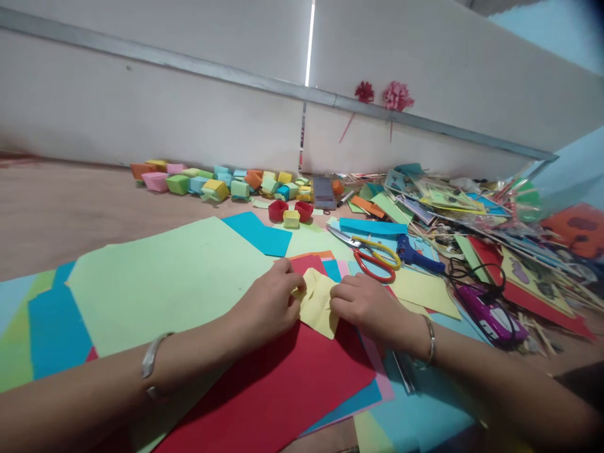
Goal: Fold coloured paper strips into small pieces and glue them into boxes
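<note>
A small creased piece of yellow paper (317,303) lies between my two hands, over the red sheet (283,377). My left hand (270,296) pinches its left edge, fingers curled in. On the opposite edge, my right hand (363,305) grips the paper with bent fingers. Beneath and to the left spreads a large pale green sheet (165,283). Scissors (372,255) with red and yellow handles rest just beyond my right hand. Two red folded paper boxes (278,211) and a small yellow paper box (291,219) stand farther back.
Many coloured paper boxes (178,184) line the wall, near a phone (324,192). To the right are a blue glue gun (419,257), a purple device (491,314) with a black cord, and piled sticks and cards (443,189). Two paper flowers (397,96) hang on the wall rail.
</note>
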A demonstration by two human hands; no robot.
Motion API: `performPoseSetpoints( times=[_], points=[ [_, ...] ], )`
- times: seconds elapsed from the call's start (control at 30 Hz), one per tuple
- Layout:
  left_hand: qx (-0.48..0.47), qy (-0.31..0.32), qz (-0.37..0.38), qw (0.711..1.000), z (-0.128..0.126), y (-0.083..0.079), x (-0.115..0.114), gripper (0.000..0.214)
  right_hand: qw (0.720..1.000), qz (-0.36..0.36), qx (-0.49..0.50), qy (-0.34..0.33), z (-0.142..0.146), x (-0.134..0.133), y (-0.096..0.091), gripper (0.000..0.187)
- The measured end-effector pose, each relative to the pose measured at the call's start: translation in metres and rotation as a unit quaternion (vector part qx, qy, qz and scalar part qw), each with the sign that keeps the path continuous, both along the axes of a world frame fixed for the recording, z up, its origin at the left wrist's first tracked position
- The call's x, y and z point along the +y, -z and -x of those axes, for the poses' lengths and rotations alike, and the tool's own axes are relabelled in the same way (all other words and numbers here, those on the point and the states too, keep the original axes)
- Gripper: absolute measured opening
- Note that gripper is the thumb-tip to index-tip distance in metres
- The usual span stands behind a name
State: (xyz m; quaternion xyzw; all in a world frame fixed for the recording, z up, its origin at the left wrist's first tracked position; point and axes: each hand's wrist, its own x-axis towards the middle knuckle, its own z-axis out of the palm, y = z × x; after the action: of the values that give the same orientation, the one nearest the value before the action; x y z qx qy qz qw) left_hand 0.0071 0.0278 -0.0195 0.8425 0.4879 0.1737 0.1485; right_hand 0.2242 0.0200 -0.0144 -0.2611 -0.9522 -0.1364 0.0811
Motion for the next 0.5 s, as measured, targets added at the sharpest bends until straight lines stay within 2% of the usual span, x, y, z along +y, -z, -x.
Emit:
performPoseSetpoints(
  times=[0.17,0.3,0.4,0.5],
  points=[
    [0.085,0.055,-0.039,0.994,-0.002,-0.001,-0.004,0.027,0.993,0.094,-0.061,0.036,-0.006,0.005,-0.007,0.016],
    [0.087,0.111,-0.05,0.989,-0.002,0.003,-0.006,0.024,0.986,0.146,-0.067,0.039,-0.008,0.004,-0.015,0.012],
    [0.11,0.112,-0.05,0.986,-0.003,0.004,-0.008,0.026,0.985,0.155,-0.072,0.039,-0.007,0.003,-0.018,0.011],
    [0.165,0.131,-0.057,0.976,-0.006,0.0,-0.008,0.019,0.986,0.129,-0.096,0.041,-0.006,0.001,-0.019,0.018]
  ],
)
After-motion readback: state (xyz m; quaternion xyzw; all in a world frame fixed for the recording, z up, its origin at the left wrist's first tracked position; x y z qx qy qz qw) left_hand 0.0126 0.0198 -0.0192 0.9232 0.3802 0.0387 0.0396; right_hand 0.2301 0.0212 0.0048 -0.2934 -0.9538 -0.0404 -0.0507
